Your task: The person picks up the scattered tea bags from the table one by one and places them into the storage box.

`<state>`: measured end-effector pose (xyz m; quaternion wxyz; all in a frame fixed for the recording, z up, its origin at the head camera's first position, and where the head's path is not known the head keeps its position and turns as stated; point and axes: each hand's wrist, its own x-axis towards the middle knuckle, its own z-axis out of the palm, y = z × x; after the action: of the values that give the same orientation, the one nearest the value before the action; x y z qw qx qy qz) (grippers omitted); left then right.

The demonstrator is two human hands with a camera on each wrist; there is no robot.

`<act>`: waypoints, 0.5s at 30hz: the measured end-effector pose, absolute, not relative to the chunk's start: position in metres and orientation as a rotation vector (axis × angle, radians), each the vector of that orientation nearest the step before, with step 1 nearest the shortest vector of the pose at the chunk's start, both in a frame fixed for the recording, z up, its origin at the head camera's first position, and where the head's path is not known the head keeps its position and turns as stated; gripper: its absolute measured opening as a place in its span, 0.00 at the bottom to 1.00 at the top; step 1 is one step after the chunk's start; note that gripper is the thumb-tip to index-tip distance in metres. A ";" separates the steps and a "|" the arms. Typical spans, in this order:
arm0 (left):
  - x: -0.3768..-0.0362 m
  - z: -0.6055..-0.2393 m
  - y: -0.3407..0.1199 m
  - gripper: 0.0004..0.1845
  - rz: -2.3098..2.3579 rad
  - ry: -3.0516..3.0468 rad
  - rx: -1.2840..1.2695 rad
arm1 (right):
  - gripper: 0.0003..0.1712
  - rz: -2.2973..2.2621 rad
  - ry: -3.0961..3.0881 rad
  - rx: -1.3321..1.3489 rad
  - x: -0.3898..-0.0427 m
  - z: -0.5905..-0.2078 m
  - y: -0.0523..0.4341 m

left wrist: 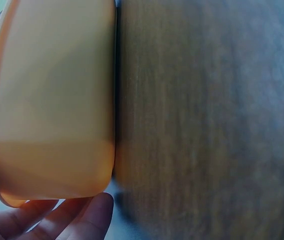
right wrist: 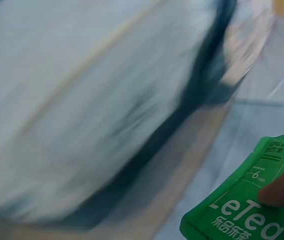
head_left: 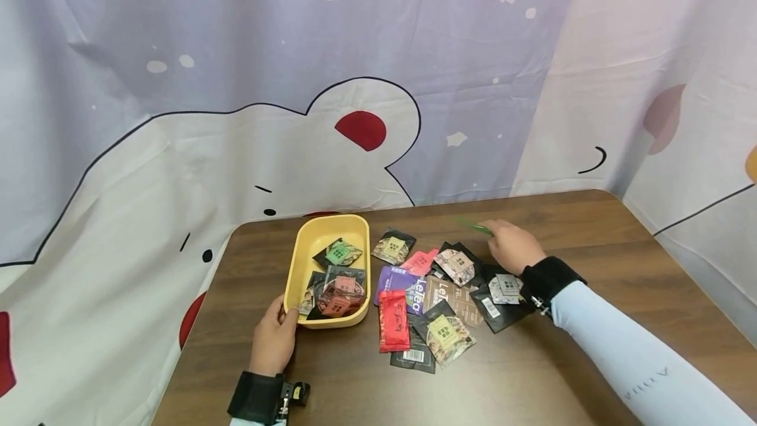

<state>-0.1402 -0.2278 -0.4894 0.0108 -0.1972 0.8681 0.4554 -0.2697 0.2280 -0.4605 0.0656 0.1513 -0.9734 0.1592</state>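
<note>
Left hand (head_left: 275,340) grips tray (head_left: 319,235); outstretched right hand (head_left: 513,246) pinches 1 green sachet (right wrist: 237,197).

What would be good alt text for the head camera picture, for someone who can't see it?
A person's right hand holds a green packet over a brown table, while the left hand grips the near left corner of a yellow tray holding several packets. To the tray's right lies a loose spread of colourful packets; a patterned cloth hangs behind.
</note>
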 end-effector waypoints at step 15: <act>-0.140 -0.488 -0.226 0.29 1.431 2.715 -0.635 | 0.27 0.510 -2.741 0.963 -0.269 -0.432 0.078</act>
<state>-0.1399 -0.2256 -0.4875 0.0039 -0.2027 0.8663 0.4565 -0.2687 0.0781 -0.4319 0.0956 0.3251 -0.9250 0.1721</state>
